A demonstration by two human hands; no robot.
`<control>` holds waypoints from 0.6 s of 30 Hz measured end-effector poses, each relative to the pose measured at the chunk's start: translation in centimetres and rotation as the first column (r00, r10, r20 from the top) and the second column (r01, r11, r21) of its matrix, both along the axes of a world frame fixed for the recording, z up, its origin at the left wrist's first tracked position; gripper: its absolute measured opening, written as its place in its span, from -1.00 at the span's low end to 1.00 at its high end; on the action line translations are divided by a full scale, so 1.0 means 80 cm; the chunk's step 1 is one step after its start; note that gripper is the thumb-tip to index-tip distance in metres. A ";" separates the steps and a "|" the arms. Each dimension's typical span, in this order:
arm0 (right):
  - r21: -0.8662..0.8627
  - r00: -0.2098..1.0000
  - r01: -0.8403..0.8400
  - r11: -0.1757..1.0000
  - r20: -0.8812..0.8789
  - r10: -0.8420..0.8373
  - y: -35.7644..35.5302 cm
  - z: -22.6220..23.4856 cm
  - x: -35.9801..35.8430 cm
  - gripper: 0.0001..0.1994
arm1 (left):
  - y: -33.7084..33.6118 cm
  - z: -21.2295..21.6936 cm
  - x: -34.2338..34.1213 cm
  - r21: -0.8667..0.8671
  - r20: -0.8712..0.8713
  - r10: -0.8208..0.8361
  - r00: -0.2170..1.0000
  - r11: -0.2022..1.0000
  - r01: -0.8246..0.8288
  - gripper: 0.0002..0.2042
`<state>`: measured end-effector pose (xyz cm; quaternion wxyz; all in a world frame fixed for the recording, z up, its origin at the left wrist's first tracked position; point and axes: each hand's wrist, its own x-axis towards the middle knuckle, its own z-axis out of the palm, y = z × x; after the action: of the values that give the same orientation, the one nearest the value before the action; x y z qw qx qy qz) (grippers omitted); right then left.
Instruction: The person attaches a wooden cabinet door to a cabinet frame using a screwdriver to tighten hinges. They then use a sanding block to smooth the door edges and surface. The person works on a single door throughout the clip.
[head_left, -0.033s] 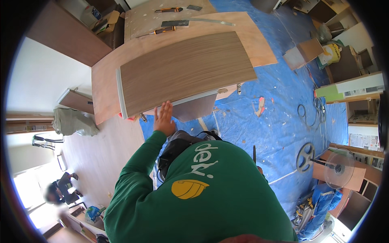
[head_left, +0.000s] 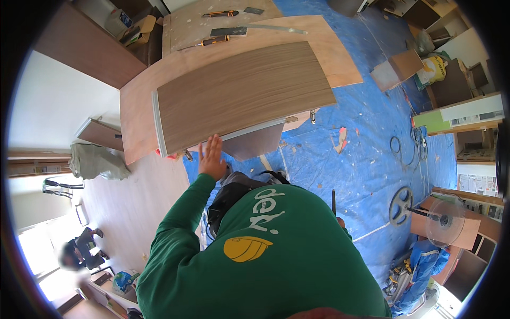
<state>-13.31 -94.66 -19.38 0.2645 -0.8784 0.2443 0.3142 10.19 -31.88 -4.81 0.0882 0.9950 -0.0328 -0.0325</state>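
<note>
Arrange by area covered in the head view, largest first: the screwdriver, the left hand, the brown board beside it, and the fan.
1. Brown board, clearly largest
2. Fan
3. Left hand
4. Screwdriver, long but thin

Indoor room, used as a makeshift woodworking site. Blue sheeting (head_left: 366, 159), flecked with debris, protects much of the floor; pale flooring (head_left: 143, 196) shows at left, below a bright window (head_left: 38, 247). A wood-grain panel (head_left: 244, 90) lies over a plywood sheet (head_left: 340, 66), with a screwdriver (head_left: 217, 40) near the sheet's far edge. Open cabinet units (head_left: 470, 279) stand at right.
</note>
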 end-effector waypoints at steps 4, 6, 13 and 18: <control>0.132 0.976 0.210 0.969 -0.082 -0.201 0.050 0.079 0.083 -0.73 | 0.054 -0.001 -0.008 0.005 0.016 0.149 0.989 0.989 -0.150 -0.09; 0.169 0.942 0.317 0.933 -0.166 -0.290 0.072 0.103 0.111 -0.78 | 0.087 -0.006 -0.028 0.034 0.031 0.216 0.976 0.976 -0.217 -0.08; 0.205 0.956 0.276 0.939 -0.159 -0.246 0.101 0.107 0.145 -0.76 | 0.176 0.003 -0.112 0.151 0.225 0.376 0.899 0.898 -0.414 -0.31; 0.124 0.932 0.339 0.932 -0.174 -0.316 0.074 0.123 0.128 -0.75 | 0.145 -0.077 -0.115 0.149 -0.409 0.370 0.834 0.929 -0.339 -0.45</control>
<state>-3.06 -88.76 -9.58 0.3600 -0.7760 0.3826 0.3490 1.03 -20.28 -10.94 0.0628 0.9543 0.1733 -0.2355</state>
